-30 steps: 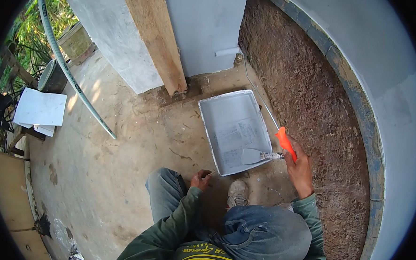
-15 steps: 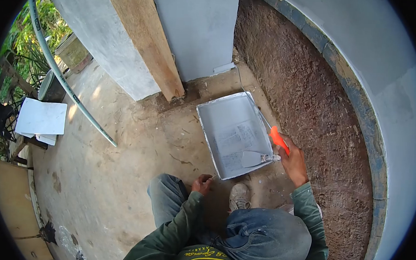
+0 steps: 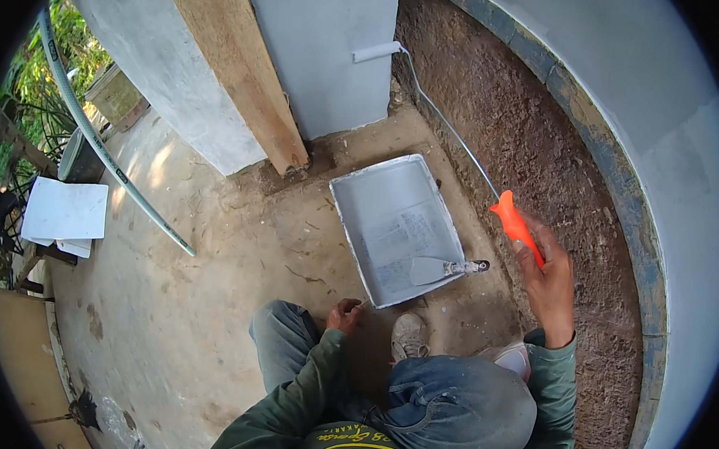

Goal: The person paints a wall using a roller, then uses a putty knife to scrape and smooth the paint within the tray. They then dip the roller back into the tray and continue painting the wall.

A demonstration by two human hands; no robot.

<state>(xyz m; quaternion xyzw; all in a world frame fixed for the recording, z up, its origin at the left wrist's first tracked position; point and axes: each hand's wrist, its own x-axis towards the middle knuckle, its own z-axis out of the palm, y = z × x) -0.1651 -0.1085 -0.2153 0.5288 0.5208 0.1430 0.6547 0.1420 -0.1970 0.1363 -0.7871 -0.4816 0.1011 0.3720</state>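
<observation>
My right hand [image 3: 550,283] is closed around the orange handle of a paint roller [image 3: 516,220]. Its long wire frame reaches up and left, and the white roller head rests against the lower part of the grey wall [image 3: 328,44]. Below stands a paint tray [image 3: 350,216] with grey-white paint in it. A putty knife [image 3: 432,269] lies across the tray's right rim, blade inside. Beside the tray's near corner, over my knee, my left hand [image 3: 345,315] has its fingers pinched together. Something small and thin may be between them, but I cannot make it out.
A wooden plank [image 3: 230,63] leans at the wall. To the right runs a rough brown strip [image 3: 542,145] with a tiled edge [image 3: 623,165]. A hose [image 3: 107,158] hangs at the left, near white sheets [image 3: 66,209]. My shoe [image 3: 410,337] is close to the tray.
The roller head has moved up the wall from near its base. My right hand has shifted right with the handle, away from the putty knife. My left hand has stayed nearly still.
</observation>
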